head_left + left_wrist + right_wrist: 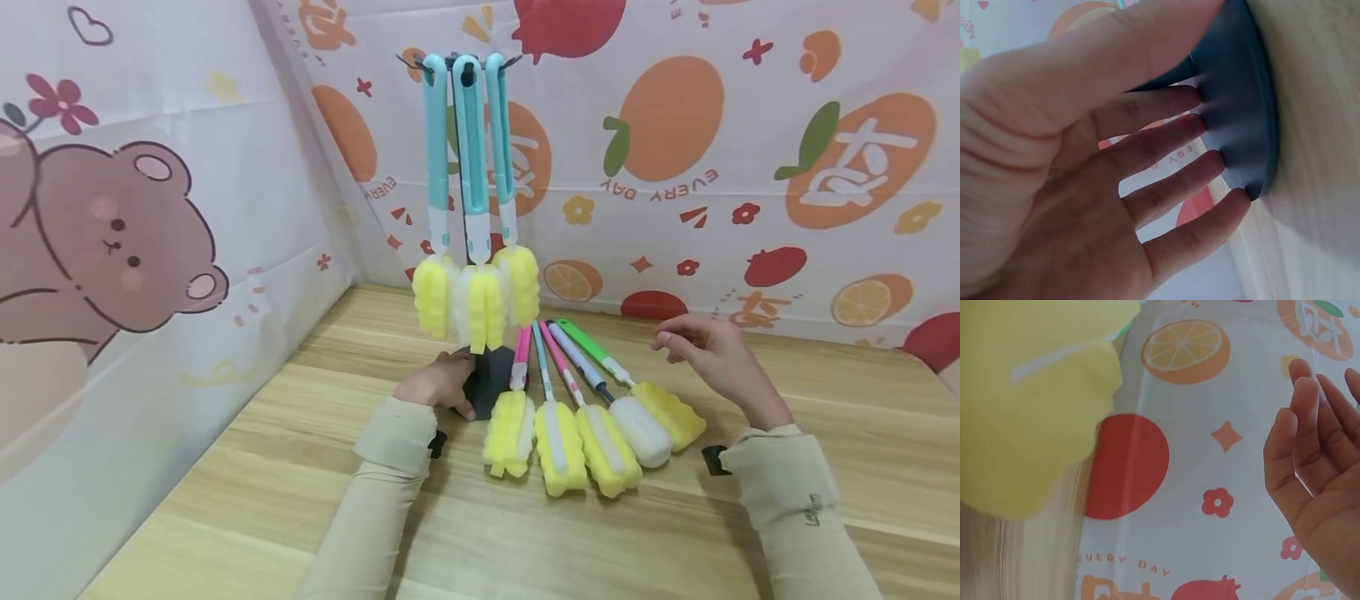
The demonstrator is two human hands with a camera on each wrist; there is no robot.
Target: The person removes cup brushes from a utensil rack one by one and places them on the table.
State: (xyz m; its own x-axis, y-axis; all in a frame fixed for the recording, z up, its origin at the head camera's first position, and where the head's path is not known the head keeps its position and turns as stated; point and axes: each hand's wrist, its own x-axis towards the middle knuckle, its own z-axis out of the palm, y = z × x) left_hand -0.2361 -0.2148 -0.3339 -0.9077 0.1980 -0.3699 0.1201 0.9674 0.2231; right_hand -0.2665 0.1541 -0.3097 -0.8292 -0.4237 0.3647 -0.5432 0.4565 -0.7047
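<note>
A black stand with hooks (453,60) holds three hanging bottle brushes with teal handles (470,142) and yellow-and-white sponge heads (485,304). My left hand (438,383) holds the stand's round dark base (487,392); in the left wrist view its fingertips press on the base (1235,106), with the thumb across from them. Several sponge brushes lie fanned on the table, among them a white-headed one (642,431) and a green-handled one with a yellow head (667,417). My right hand (712,358) hovers right of them, fingers loosely bent, holding nothing; the yellow head (1029,425) shows near it.
The wood-grain table (285,500) meets a fruit-print cloth (667,242) at the back and a bear-print cloth (150,242) on the left. More brushes lie close to the stand's base, such as a pink-handled one (512,429) with a yellow-and-white head.
</note>
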